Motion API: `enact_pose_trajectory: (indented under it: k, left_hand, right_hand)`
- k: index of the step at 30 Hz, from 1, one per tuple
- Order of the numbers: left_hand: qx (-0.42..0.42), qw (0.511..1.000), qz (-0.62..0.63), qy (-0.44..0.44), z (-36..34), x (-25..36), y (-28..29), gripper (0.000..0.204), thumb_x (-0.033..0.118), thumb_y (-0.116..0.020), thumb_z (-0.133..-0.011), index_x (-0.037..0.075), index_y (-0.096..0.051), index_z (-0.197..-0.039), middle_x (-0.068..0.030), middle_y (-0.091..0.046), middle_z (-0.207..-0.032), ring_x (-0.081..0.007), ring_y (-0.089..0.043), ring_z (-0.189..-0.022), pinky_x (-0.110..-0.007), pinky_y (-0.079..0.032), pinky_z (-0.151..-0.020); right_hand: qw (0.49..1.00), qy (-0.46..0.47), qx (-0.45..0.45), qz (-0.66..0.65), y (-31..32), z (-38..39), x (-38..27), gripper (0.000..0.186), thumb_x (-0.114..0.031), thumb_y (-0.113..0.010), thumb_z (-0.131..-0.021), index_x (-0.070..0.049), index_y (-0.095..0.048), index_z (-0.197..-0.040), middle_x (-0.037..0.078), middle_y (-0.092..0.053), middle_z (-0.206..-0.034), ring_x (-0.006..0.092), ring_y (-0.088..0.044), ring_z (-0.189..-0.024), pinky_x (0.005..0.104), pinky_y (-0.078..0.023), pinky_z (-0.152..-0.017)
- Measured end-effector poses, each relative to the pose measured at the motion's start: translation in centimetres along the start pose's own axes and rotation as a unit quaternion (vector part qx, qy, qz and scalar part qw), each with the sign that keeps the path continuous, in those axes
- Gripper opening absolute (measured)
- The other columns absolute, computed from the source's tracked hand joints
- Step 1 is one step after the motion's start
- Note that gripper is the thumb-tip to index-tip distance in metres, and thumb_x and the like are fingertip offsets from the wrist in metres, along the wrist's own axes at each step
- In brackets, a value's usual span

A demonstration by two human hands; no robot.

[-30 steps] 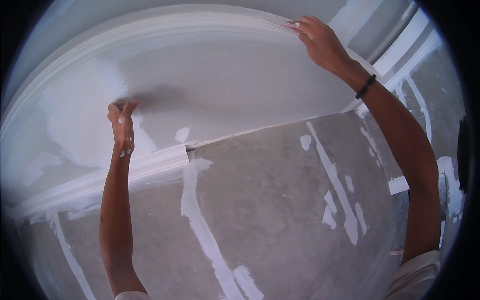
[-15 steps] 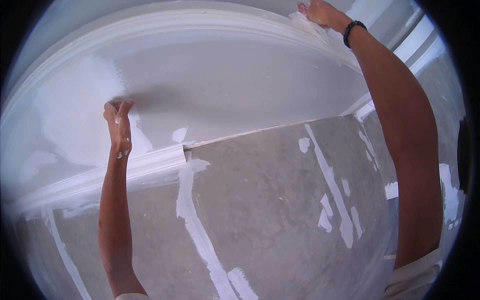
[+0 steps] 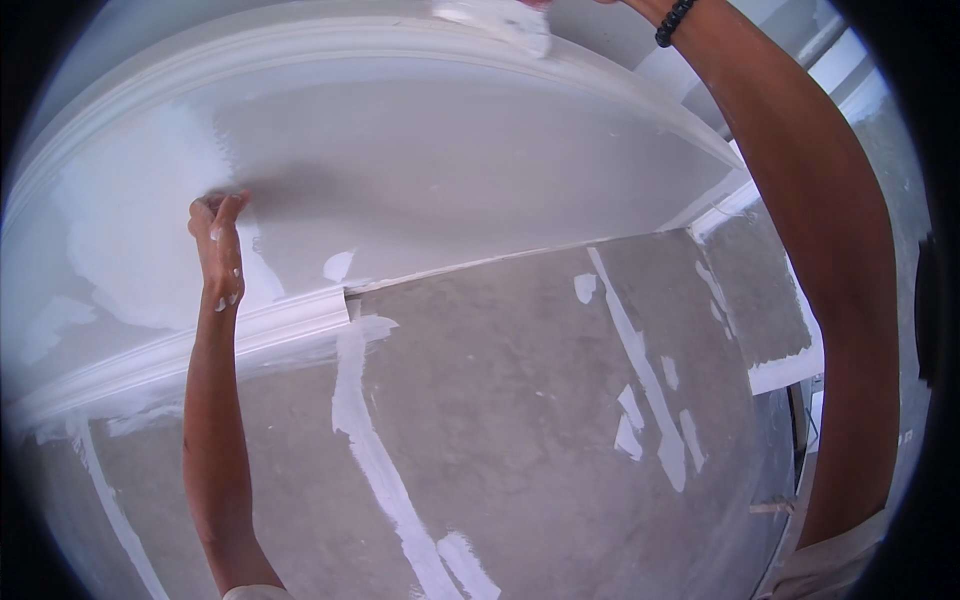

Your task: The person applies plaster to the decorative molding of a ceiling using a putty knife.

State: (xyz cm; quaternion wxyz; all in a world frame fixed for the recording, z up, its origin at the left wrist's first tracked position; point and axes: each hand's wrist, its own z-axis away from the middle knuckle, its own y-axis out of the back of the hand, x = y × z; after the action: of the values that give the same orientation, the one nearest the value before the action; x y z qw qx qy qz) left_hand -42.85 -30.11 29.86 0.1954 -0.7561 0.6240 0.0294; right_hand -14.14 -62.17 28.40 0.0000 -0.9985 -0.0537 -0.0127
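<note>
High on the left, my left hand (image 3: 216, 228) is raised to the grey ceiling panel (image 3: 430, 150), beside a broad white putty patch (image 3: 130, 190). Its thumb stands apart from the fingers, which are foreshortened; nothing shows in it, and white smears dot the wrist. Only a sliver of my right hand (image 3: 597, 1) shows at the top edge, with a black beaded bracelet (image 3: 675, 22) on the wrist. Beside it, against the white ceiling moulding (image 3: 330, 42), is a white-smeared tool (image 3: 500, 22) with a reddish bit at its end. The frame cuts off the grip.
A short length of white cornice (image 3: 270, 325) ends partway along the wall joint. Below, the grey wall (image 3: 500, 400) carries white putty strips (image 3: 375, 450) and smaller patches (image 3: 628, 425). An opening with a white edge (image 3: 785, 372) lies behind my right forearm.
My right hand has moved left and up, mostly out of the frame, and the white-smeared tool has gone left along the moulding. My left hand keeps its place on the ceiling as the view shifts slightly.
</note>
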Motion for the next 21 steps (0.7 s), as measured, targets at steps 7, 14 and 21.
enact_pose_trajectory:
  k: [7,14,21]
  left_hand:
    - [0.002,1.0,0.018,0.01,-0.1,1.9,-1.4,0.052,0.036,-0.054,-0.082,-0.012,-0.047,-0.103,-0.0252,-0.052,-0.11,-0.0296,-0.05,-0.102,-0.04,-0.037,-0.097]
    - [0.023,1.0,0.004,0.001,0.3,2.0,-0.1,0.047,0.029,-0.058,-0.08,-0.012,-0.048,-0.101,-0.0219,-0.051,-0.104,-0.0263,-0.049,-0.096,-0.039,-0.038,-0.093]
    - [0.021,0.999,0.005,0.047,-0.4,0.2,-0.1,0.057,0.033,-0.065,-0.076,-0.011,-0.047,-0.107,-0.0231,-0.04,-0.111,-0.0296,-0.043,-0.1,-0.041,-0.037,-0.091]
  right_hand:
    - [0.987,-0.043,0.15,-0.024,2.7,1.3,3.9,0.022,-0.019,-0.05,-0.093,-0.003,-0.059,-0.081,0.005,-0.048,-0.065,0.017,-0.044,-0.059,0.033,-0.046,-0.063]
    - [0.961,-0.116,0.242,0.07,0.2,-5.1,22.4,0.036,-0.021,-0.053,-0.093,0.01,-0.058,-0.111,0.021,-0.066,-0.093,0.0321,-0.067,-0.08,0.0396,-0.054,-0.072]
    - [0.978,-0.161,0.121,0.057,-1.2,-6.2,19.6,0.055,-0.047,-0.041,-0.098,0.001,-0.062,-0.08,0.01,-0.057,-0.065,0.0256,-0.059,-0.06,0.042,-0.05,-0.055]
